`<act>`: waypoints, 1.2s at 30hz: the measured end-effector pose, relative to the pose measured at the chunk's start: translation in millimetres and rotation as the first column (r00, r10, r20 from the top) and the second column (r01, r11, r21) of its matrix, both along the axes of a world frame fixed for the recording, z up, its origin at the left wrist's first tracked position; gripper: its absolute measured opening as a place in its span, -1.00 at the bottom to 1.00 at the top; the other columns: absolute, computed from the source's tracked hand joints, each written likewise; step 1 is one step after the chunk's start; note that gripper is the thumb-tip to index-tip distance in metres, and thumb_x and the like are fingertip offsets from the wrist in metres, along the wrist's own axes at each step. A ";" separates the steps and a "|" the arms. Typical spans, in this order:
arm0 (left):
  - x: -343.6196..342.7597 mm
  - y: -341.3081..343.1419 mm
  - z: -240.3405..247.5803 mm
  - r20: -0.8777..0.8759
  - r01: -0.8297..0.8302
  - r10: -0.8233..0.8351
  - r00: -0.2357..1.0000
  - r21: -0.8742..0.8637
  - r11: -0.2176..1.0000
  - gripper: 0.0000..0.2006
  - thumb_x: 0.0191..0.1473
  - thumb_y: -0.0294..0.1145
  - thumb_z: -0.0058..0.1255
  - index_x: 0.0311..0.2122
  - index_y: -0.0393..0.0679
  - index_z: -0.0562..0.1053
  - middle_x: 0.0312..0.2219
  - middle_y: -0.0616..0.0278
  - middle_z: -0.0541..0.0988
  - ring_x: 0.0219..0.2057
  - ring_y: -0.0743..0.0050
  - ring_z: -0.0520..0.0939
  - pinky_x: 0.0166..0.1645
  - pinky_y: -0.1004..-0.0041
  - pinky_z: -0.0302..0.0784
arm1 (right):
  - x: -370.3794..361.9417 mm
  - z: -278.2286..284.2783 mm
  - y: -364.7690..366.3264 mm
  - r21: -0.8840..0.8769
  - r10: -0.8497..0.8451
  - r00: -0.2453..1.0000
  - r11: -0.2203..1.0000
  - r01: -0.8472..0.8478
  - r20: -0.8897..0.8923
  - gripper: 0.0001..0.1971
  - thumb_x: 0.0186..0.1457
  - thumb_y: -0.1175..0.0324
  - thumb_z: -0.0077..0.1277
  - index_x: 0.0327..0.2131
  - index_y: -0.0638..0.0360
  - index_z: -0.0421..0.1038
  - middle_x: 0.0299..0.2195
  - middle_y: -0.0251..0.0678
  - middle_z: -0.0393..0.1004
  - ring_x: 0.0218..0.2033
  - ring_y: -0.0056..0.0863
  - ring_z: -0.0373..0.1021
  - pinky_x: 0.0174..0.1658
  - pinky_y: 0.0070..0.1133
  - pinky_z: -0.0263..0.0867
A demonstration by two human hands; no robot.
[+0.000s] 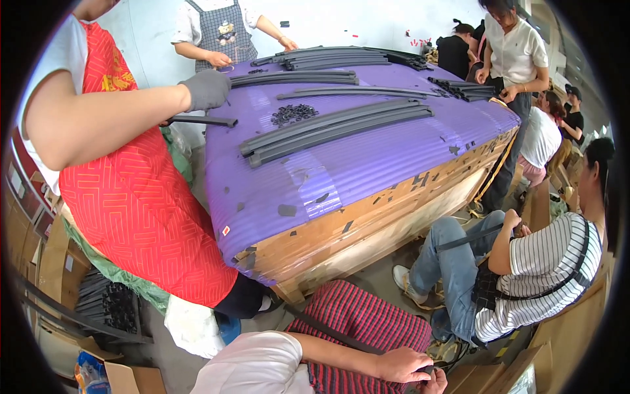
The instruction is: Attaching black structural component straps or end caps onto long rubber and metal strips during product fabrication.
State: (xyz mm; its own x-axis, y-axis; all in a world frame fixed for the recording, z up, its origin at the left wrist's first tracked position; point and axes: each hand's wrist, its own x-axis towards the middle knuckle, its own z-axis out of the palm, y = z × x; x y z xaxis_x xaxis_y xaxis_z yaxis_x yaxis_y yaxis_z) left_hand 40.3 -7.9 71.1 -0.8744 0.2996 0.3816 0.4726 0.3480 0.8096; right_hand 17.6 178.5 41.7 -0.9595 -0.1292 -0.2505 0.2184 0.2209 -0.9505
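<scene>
Both hands meet at one end of a black strip [331, 331], held over a striped lap [364, 305].

I see the left hand [401, 365] with its fingers closed around the strip's right-hand end; the right hand [435, 381] is just beside it, low at the border and partly hidden, so I cannot tell whether its fingers grip too. The strip slants down across the red-and-black fabric and passes behind the left wrist. Beyond, on the purple-covered tabletop [262, 197], I have bundled dark grey strips [341, 128] and a pile of small black pieces [294, 115]. To my left, a co-worker in a red apron [144, 223] reaches a grey-gloved hand [209, 89] over it.
</scene>
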 end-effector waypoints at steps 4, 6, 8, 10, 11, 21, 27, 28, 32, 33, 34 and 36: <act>-2.8 2.3 -5.7 0.059 0.024 -0.021 0.998 -0.038 0.999 -0.64 -0.03 -0.13 -0.09 -0.35 -0.30 0.32 -0.52 0.02 0.44 -0.49 0.02 0.47 -0.44 0.24 0.36 | 2.8 5.0 -2.5 -0.014 -0.027 0.999 1.000 0.028 0.027 -0.80 0.00 0.37 -0.08 -0.33 0.33 0.35 -0.49 -0.35 0.39 -0.49 -0.56 0.27 -0.43 -0.66 0.21; -3.2 2.1 -9.3 0.088 0.021 -0.016 0.996 -0.050 0.999 -0.64 -0.03 -0.13 -0.09 -0.36 -0.30 0.32 -0.53 0.02 0.45 -0.49 0.02 0.48 -0.44 0.23 0.36 | 6.3 9.0 -5.7 -0.047 -0.030 0.999 0.998 0.031 0.028 -0.81 0.00 0.39 -0.07 -0.33 0.31 0.35 -0.49 -0.36 0.39 -0.50 -0.58 0.26 -0.44 -0.68 0.21; -2.5 0.6 -12.1 0.118 0.024 -0.017 0.993 -0.061 0.998 -0.63 -0.03 -0.13 -0.09 -0.37 -0.31 0.32 -0.53 0.01 0.45 -0.49 0.01 0.48 -0.43 0.22 0.36 | 8.1 14.1 -8.0 -0.161 -0.029 0.993 0.986 0.048 0.118 -0.87 0.00 0.43 -0.05 -0.35 0.26 0.35 -0.49 -0.40 0.38 -0.52 -0.66 0.25 -0.46 -0.73 0.19; -2.2 -1.9 -15.4 0.147 0.005 0.000 0.989 -0.033 0.999 -0.64 -0.04 -0.13 -0.08 -0.37 -0.31 0.33 -0.54 0.01 0.46 -0.48 0.01 0.49 -0.42 0.22 0.37 | 10.0 22.0 -12.1 -0.196 -0.010 0.993 0.980 0.032 0.114 -0.89 0.00 0.44 -0.04 -0.37 0.25 0.36 -0.49 -0.41 0.38 -0.53 -0.69 0.25 -0.47 -0.76 0.18; -2.5 -2.7 -17.7 0.149 0.004 0.001 0.989 -0.033 0.999 -0.64 -0.04 -0.13 -0.08 -0.37 -0.31 0.33 -0.54 0.01 0.46 -0.48 0.01 0.49 -0.42 0.22 0.37 | 10.7 26.9 -15.4 -0.232 0.007 0.994 0.973 0.018 0.107 -0.91 0.00 0.45 -0.04 -0.38 0.23 0.36 -0.49 -0.42 0.38 -0.54 -0.72 0.24 -0.48 -0.78 0.17; -5.8 -1.2 -40.7 0.236 0.025 0.002 0.972 -0.113 0.993 -0.67 -0.09 -0.17 -0.04 -0.43 -0.29 0.34 -0.54 0.02 0.46 -0.47 0.04 0.49 -0.37 0.21 0.37 | 13.3 33.1 -27.6 -0.183 0.108 0.992 0.978 -0.096 0.060 -0.88 -0.02 0.53 -0.06 -0.34 0.26 0.35 -0.48 -0.40 0.39 -0.56 -0.73 0.25 -0.52 -0.80 0.18; -0.3 -4.5 -36.7 0.311 0.054 -0.009 0.950 -0.138 0.989 -0.70 -0.11 -0.21 -0.02 -0.44 -0.29 0.35 -0.55 0.03 0.46 -0.47 0.05 0.50 -0.38 0.21 0.37 | 10.2 15.1 -18.9 -0.044 0.193 0.980 0.981 -0.191 0.040 -0.85 -0.05 0.51 0.00 -0.33 0.28 0.35 -0.47 -0.39 0.38 -0.50 -0.67 0.28 -0.45 -0.73 0.22; 0.1 -4.3 -38.7 0.317 0.065 -0.019 0.948 -0.134 0.989 -0.70 -0.12 -0.22 -0.01 -0.45 -0.29 0.34 -0.56 0.03 0.46 -0.48 0.05 0.50 -0.38 0.21 0.37 | 11.2 14.0 -19.1 -0.037 0.197 0.980 0.980 -0.195 0.030 -0.83 -0.05 0.49 0.01 -0.32 0.28 0.35 -0.51 -0.41 0.37 -0.53 -0.68 0.26 -0.46 -0.74 0.20; 3.0 -2.5 -43.9 0.274 0.039 -0.007 0.962 -0.113 0.993 -0.71 -0.16 -0.24 0.01 -0.46 -0.30 0.35 -0.59 0.04 0.45 -0.49 0.05 0.49 -0.40 0.22 0.36 | 14.4 13.9 -23.7 0.002 0.251 0.949 0.967 -0.255 -0.190 -0.78 -0.07 0.46 0.04 -0.28 0.27 0.35 -0.52 -0.41 0.35 -0.64 -0.74 0.17 -0.57 -0.79 0.11; 2.9 -2.3 -44.9 0.274 0.039 -0.006 0.962 -0.113 0.993 -0.71 -0.16 -0.24 0.01 -0.46 -0.30 0.35 -0.59 0.04 0.45 -0.49 0.05 0.49 -0.40 0.22 0.36 | 14.1 14.9 -22.8 0.002 0.251 0.949 0.967 -0.255 -0.191 -0.78 -0.07 0.46 0.04 -0.28 0.27 0.35 -0.52 -0.41 0.35 -0.64 -0.74 0.17 -0.57 -0.79 0.11; 2.5 -2.2 -45.1 0.277 0.042 -0.010 0.961 -0.108 0.993 -0.71 -0.17 -0.25 0.02 -0.47 -0.31 0.35 -0.59 0.04 0.45 -0.49 0.05 0.49 -0.40 0.21 0.36 | 13.5 17.3 -21.0 -0.006 0.258 0.961 0.966 -0.259 -0.100 -0.78 -0.08 0.47 0.04 -0.28 0.28 0.35 -0.52 -0.41 0.36 -0.63 -0.74 0.18 -0.56 -0.78 0.11; 2.3 -1.9 -44.9 0.280 0.045 -0.014 0.960 -0.105 0.994 -0.71 -0.18 -0.25 0.02 -0.48 -0.31 0.35 -0.60 0.03 0.45 -0.49 0.05 0.49 -0.40 0.21 0.36 | 12.8 18.7 -20.5 -0.015 0.264 0.965 0.964 -0.264 -0.008 -0.78 -0.08 0.47 0.04 -0.28 0.28 0.35 -0.51 -0.40 0.36 -0.62 -0.73 0.19 -0.55 -0.78 0.12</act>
State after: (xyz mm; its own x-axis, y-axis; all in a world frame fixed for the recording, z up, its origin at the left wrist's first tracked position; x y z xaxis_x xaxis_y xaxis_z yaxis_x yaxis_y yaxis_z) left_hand 42.6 -9.8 26.1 -0.9315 0.3528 0.0884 0.2456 0.4306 0.8685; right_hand 30.4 158.0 60.3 -0.8924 -0.3817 -0.2407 0.1486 0.2551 -0.9554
